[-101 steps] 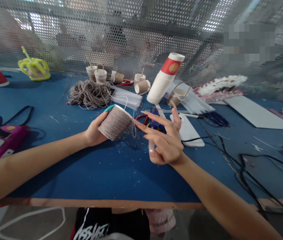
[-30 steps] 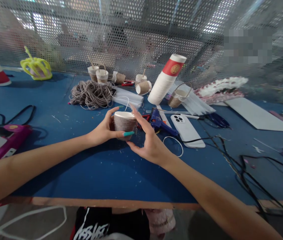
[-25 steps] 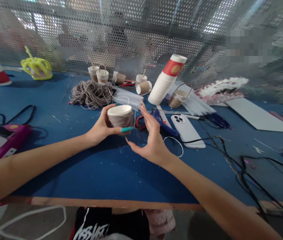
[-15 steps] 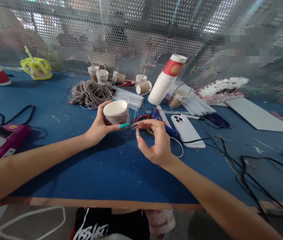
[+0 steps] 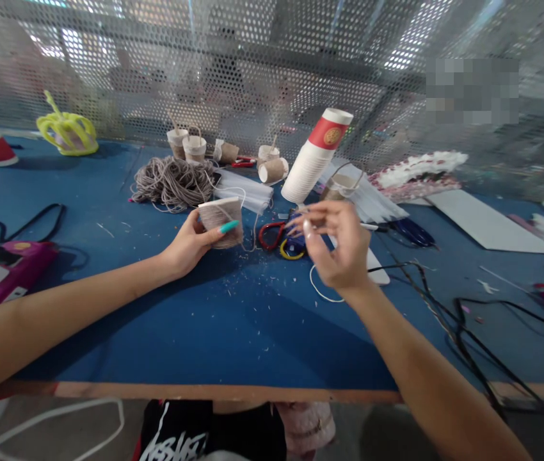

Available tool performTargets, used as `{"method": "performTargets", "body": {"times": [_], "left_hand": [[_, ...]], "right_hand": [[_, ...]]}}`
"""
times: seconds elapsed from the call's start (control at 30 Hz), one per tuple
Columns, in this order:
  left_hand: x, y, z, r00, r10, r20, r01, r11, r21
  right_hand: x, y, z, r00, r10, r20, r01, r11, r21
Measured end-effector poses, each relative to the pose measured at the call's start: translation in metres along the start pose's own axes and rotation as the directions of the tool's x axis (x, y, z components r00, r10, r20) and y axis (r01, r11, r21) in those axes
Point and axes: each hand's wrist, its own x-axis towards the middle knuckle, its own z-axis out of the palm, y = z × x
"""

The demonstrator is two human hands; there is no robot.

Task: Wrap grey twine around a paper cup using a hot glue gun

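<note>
My left hand [image 5: 183, 246] grips a small paper cup wrapped in grey twine [image 5: 219, 218] and holds it just above the blue table [image 5: 214, 326]. A loose end of twine [image 5: 254, 234] hangs from the cup's right side. My right hand [image 5: 342, 246] is in the air to the cup's right, blurred, with its fingers curled toward the thumb. I see nothing clearly between them. It hovers over a white phone [image 5: 378, 267] and a blue glue gun [image 5: 295, 242].
Scissors with red and yellow handles [image 5: 272, 235] lie between my hands. Behind are a heap of twine [image 5: 173, 182], a leaning stack of paper cups [image 5: 313, 160], several small wrapped cups [image 5: 186, 144] and a yellow crown [image 5: 65, 131]. Black cables [image 5: 468, 320] run at the right, a pink device [image 5: 13, 269] lies left.
My left hand turned the cup from lying sideways to mouth-up, then lowered it. My right hand left the cup's side, pinched near the twine end, then swung right and upward.
</note>
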Motion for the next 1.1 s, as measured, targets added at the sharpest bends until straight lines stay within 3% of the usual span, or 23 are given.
{"method": "performTargets", "body": {"times": [0.1,0.17,0.2,0.3,0.37,0.57,0.8,0.87,0.97,1.03,1.1], "left_hand": [[0.005,0.002,-0.001,0.994,-0.107,-0.004,0.107,0.992,-0.072],[0.008,0.003,-0.003,0.99,-0.139,-0.021,0.136,0.985,-0.106],[0.008,0.003,-0.005,0.989,-0.149,-0.016,0.146,0.982,-0.116],[0.011,0.003,-0.012,0.98,-0.189,0.063,0.195,0.974,-0.115],[0.012,0.002,-0.016,0.972,-0.207,0.11,0.218,0.97,-0.109],[0.009,0.005,-0.013,0.975,-0.217,0.042,0.221,0.966,-0.132],[-0.004,0.005,0.003,0.995,-0.084,0.058,0.082,0.996,0.032],[-0.005,0.004,0.004,0.996,-0.072,0.056,0.07,0.997,0.044],[-0.006,0.003,0.004,0.997,-0.057,0.05,0.054,0.997,0.05],[-0.005,0.002,0.004,0.998,-0.035,0.055,0.031,0.997,0.07],[-0.005,0.0,0.004,0.998,-0.019,0.063,0.012,0.993,0.117]], "right_hand": [[0.018,0.036,-0.02,0.978,0.206,-0.017,-0.206,0.966,-0.156],[0.024,0.057,-0.032,0.948,0.317,0.036,-0.29,0.903,-0.318],[0.025,0.063,-0.036,0.916,0.384,0.115,-0.316,0.868,-0.382],[0.023,0.067,-0.042,0.75,0.523,0.406,-0.338,0.829,-0.444],[0.021,0.062,-0.039,0.699,0.541,0.467,-0.317,0.82,-0.476],[0.015,0.052,-0.016,0.718,0.615,0.326,-0.31,0.702,-0.641],[0.021,0.045,-0.018,0.866,0.452,0.213,-0.263,0.775,-0.575],[0.024,0.038,-0.02,0.898,0.414,0.149,-0.299,0.823,-0.483],[0.026,0.03,-0.02,0.871,0.478,0.116,-0.458,0.874,-0.162],[0.024,0.026,-0.019,0.827,0.538,0.163,-0.555,0.828,0.082],[0.02,0.023,-0.017,0.815,0.531,0.233,-0.579,0.771,0.264]]}}
